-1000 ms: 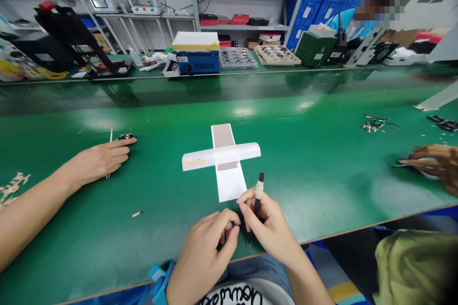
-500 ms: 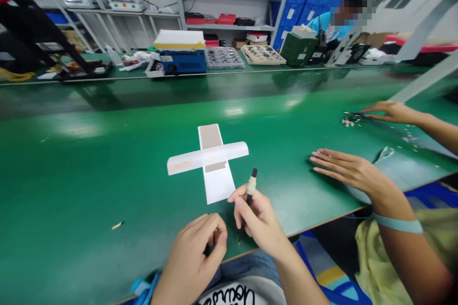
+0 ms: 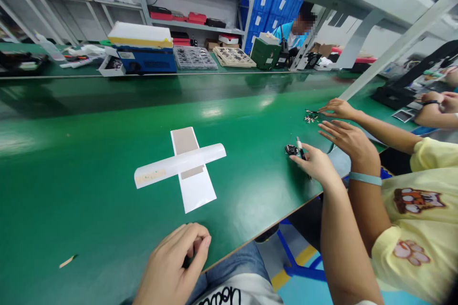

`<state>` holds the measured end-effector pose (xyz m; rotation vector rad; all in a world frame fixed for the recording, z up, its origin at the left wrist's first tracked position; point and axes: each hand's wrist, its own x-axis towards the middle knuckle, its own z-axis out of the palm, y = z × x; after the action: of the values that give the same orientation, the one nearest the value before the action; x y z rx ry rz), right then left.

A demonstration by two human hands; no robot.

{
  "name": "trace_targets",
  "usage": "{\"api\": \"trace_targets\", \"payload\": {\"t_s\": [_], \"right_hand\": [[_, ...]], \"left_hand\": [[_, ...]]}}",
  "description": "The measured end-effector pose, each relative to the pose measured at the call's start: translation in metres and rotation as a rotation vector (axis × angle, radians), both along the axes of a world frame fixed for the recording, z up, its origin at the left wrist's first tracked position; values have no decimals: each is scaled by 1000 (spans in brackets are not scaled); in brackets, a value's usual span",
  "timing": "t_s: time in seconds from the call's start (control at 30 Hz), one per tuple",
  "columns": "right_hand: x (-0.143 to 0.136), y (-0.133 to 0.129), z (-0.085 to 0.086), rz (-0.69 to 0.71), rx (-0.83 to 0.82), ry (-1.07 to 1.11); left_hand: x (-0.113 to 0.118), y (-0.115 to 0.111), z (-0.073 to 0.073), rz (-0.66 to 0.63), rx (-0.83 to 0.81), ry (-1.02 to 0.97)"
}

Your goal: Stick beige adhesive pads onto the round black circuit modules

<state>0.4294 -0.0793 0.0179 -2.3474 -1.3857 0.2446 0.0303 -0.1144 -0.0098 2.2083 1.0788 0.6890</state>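
My left hand [image 3: 179, 257] rests loosely curled at the table's front edge; the fingers are closed and nothing shows in them. To the right, my right hand [image 3: 315, 164] holds a dark pen-like tool [image 3: 301, 148] with a pale band. Its fingertips are at a small round black part [image 3: 291, 149] lying on the green table. Left of centre, a curled white strip [image 3: 182, 163] lies across a white sheet with grey patches [image 3: 196, 190].
A co-worker's two hands [image 3: 348, 140] are close beside my right hand, near a pile of tiny parts [image 3: 311, 117]. A wooden sliver [image 3: 67, 261] lies at the left. Behind stand a blue box [image 3: 148, 59], trays [image 3: 195, 58] and a slanted white post [image 3: 397, 52].
My right hand has moved right with the tool, from beside the white sheet to the round black part, now in view near the co-worker's hands. The view has turned right. My left hand stays curled.
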Motion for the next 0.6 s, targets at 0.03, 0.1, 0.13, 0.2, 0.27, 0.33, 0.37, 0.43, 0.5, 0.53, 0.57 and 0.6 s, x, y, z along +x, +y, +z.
{"api": "trace_targets", "payload": {"t_s": [0.03,0.1,0.13,0.2,0.27,0.33,0.37,0.43,0.5,0.53,0.57,0.6], "right_hand": [[7,6,0,15,-24,26],[19,16,0,45,-71,80],[23,20,1,56,-87,100],[26,22,4,61,-97,109],[15,18,10,56,-85,89],[-14,9,15,102,-61,92],[-36,3,17,154,-53,111],[-89,-10,17,363,-1,247],[-146,-21,12,514,-11,372],[-172,-26,9,549,-51,382],[-193,-31,5,522,-62,359],[-211,-35,1,503,-74,348]], "left_hand": [[-1,1,0,-14,2,-1],[-1,2,0,-30,-5,4],[-1,3,1,-30,-12,9],[0,3,4,-26,-27,16],[2,2,6,-10,-47,5],[4,1,9,39,-67,-19],[5,0,10,84,-68,-30],[6,0,12,192,-50,-52],[7,-1,13,255,-30,-68],[7,0,13,258,-30,-73],[8,0,13,247,-38,-74],[8,-1,14,230,-47,-71]]}}
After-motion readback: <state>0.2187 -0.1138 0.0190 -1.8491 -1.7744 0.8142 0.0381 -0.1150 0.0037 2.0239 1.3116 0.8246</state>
